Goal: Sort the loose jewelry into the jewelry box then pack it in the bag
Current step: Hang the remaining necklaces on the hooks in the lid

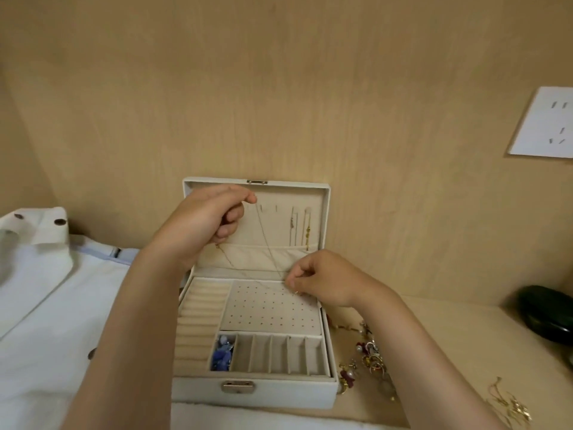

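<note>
Cream lining shows all through the open jewelry box in your head camera, the only view. The box sits on the pale wooden tabletop, with its lid standing upright against the wood-panel wall.

Your hands are apart, and each pinches the same thin gold chain. Your left hand is raised in front of the lid's upper left part, with thumb and forefinger closed on the chain's top. Your right hand is lower, over the back right corner of the dotted earring panel, and its fingertips nip the chain's lower end. The chain runs taut on a slant between them. A second strand sags below your left hand across the lid's pocket.

Two more necklaces hang on hooks at the right of the lid. In the tray, ring rolls fill the left side. Blue pieces lie in the leftmost of the small front compartments.

Loose jewelry lies in a heap on the tabletop just right of the box, and a few gold pieces lie farther right. A dark case sits near the right edge. A white fabric bag with dark snaps lies just left of the box. A white socket plate is on the wall at upper right.
</note>
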### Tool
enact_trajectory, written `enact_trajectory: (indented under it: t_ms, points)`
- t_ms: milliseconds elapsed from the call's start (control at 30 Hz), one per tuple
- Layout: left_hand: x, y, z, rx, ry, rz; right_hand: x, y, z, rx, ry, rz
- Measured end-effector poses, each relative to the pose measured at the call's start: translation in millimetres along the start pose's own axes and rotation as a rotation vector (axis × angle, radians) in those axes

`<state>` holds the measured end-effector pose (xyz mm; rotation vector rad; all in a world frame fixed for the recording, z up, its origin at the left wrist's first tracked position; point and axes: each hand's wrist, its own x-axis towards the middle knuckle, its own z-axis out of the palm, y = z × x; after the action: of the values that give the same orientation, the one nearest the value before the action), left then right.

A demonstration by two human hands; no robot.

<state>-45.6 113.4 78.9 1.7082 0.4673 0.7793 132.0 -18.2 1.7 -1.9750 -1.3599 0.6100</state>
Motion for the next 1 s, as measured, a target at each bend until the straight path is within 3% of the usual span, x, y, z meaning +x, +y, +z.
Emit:
enact_trajectory:
  t_ms: [100,167,267,367,433,633,767,900,1000]
  points:
    - [0,-1,5,0.142,-0.029,0.001,1,-16,-11,-0.101,-0.094,0.019]
    - [0,-2,10,0.147,-0.064,0.000,3,-27,-16,-0.137,-0.046,-0.018]
    - [1,-1,18,0.146,-0.083,0.008,5,-46,-13,0.123,0.081,-0.103]
    - [2,-2,22,0.182,-0.098,0.032,2,-58,-7,0.435,0.058,-0.165]
    - [3,-3,22,0.204,-0.097,0.030,1,-58,-5,0.514,0.084,-0.197]
    - [2,-7,5,0.363,-0.105,-0.012,2,-48,-6,0.519,0.191,-0.176]
    - [1,-12,-6,0.338,-0.115,-0.049,3,-42,-9,0.477,0.233,-0.077]
    - [3,-18,-6,0.314,-0.093,-0.027,1,-42,-8,0.400,0.141,-0.012]
    - [5,-21,1,0.279,-0.092,0.059,1,-48,-3,0.530,0.079,-0.082]
